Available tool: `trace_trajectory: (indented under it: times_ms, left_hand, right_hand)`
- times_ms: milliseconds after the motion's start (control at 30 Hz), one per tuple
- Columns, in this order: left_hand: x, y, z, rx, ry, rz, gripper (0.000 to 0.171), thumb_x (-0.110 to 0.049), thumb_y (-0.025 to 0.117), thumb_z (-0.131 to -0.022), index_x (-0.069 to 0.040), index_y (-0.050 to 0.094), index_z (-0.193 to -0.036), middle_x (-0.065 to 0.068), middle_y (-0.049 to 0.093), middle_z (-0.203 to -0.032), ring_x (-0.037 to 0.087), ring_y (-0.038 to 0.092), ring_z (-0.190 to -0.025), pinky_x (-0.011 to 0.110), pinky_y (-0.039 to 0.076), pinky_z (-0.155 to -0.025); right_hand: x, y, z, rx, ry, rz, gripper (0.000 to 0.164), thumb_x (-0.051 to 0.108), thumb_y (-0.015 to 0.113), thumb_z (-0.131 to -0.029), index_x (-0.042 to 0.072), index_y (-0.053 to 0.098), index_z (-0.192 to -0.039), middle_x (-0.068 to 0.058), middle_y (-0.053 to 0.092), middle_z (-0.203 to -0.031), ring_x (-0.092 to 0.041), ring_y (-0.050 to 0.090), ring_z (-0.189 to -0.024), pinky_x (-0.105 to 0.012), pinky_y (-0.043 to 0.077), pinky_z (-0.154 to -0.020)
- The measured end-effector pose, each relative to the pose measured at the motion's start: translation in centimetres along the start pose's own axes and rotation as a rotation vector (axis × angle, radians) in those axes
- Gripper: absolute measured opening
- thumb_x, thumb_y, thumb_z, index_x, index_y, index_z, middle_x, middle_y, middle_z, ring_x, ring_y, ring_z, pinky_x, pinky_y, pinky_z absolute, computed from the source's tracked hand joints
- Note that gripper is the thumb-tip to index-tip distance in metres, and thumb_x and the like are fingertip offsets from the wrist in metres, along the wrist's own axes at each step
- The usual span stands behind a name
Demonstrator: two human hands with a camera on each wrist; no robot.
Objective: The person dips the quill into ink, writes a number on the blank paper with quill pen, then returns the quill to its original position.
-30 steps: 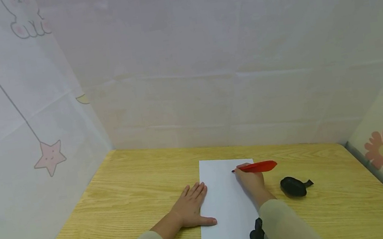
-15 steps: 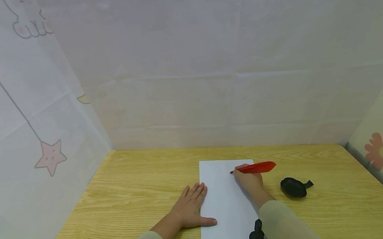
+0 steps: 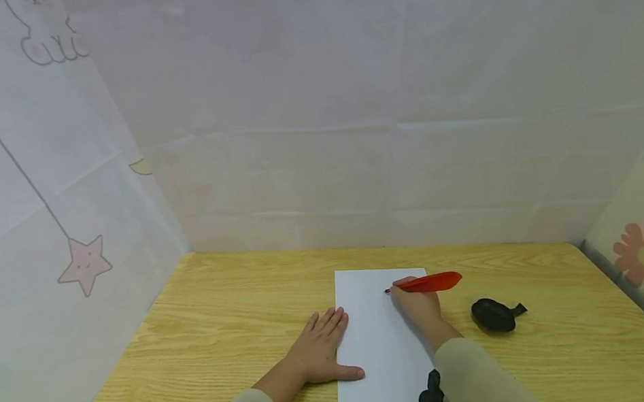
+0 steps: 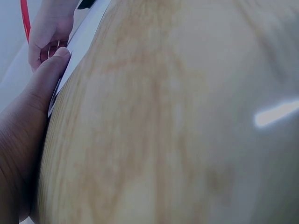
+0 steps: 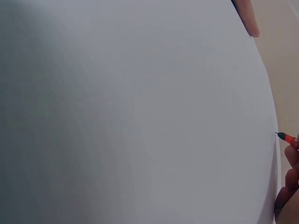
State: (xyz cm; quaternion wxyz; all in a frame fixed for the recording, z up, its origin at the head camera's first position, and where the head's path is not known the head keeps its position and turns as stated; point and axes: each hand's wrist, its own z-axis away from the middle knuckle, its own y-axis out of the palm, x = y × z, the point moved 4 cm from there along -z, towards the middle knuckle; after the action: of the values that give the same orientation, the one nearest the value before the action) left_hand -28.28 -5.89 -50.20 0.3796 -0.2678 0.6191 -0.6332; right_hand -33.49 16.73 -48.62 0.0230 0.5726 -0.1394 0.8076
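A white sheet of paper (image 3: 375, 358) lies on the wooden table in the head view. My left hand (image 3: 321, 352) rests flat over its left edge, fingers spread and thumb stretched across the paper. In my right hand (image 3: 422, 310) a red feather-shaped pen (image 3: 437, 281) is pinched near its dark tip, the feather end pointing right. The right wrist view has the pen's tip (image 5: 281, 135) close to the paper; whether it touches is unclear. Curled fingers (image 5: 292, 179) of the right hand show below it. The left wrist view shows my left thumb (image 4: 56, 60) on the paper's edge.
Right of the paper sits a black rounded object (image 3: 494, 315) with a short stub. Another small black piece (image 3: 431, 395) is beside my right sleeve, over the paper's near end. Pale printed cloth (image 3: 299, 128) hangs behind and at both sides of the table (image 3: 210, 326).
My right hand and the red pen have shifted slightly left and a little nearer to me over the paper. The left hand has stayed in place.
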Motion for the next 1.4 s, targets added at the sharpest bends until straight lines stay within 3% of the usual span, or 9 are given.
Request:
trace_trajectory:
  times_ms: [500, 833, 1400]
  left_hand:
    - [0.0, 0.0, 0.0, -0.005, -0.006, -0.013, 0.111, -0.082, 0.047, -0.08, -0.01, 0.015, -0.158, 0.005, 0.01, -0.166, 0.021, 0.009, -0.154, 0.047, 0.01, -0.125]
    - [0.4, 0.6, -0.4, -0.017, 0.009, 0.047, 0.113, -0.082, 0.049, -0.08, -0.009, 0.014, -0.158, 0.006, 0.008, -0.166, 0.022, 0.005, -0.155, 0.049, 0.006, -0.125]
    - [0.4, 0.6, -0.3, -0.026, 0.01, 0.012, 0.113, -0.084, 0.047, -0.079, -0.01, 0.014, -0.158, 0.006, 0.009, -0.166, 0.022, 0.006, -0.155, 0.049, 0.008, -0.125]
  right_hand:
    - [-0.5, 0.3, -0.3, 0.018, -0.015, 0.052, 0.048, 0.023, 0.069, -0.089, 0.008, 0.049, -0.13, -0.018, 0.049, -0.136, -0.041, 0.035, -0.132, -0.061, 0.033, -0.113]
    - [-0.5, 0.6, 0.1, 0.02, -0.063, 0.013, 0.039, 0.021, 0.069, -0.088, 0.007, 0.053, -0.121, -0.017, 0.052, -0.129, -0.037, 0.04, -0.125, -0.056, 0.039, -0.11]
    - [-0.3, 1.0, 0.9, 0.02, -0.057, 0.059, 0.036, 0.02, 0.068, -0.089, 0.008, 0.055, -0.12, -0.017, 0.056, -0.126, -0.036, 0.043, -0.122, -0.055, 0.042, -0.107]
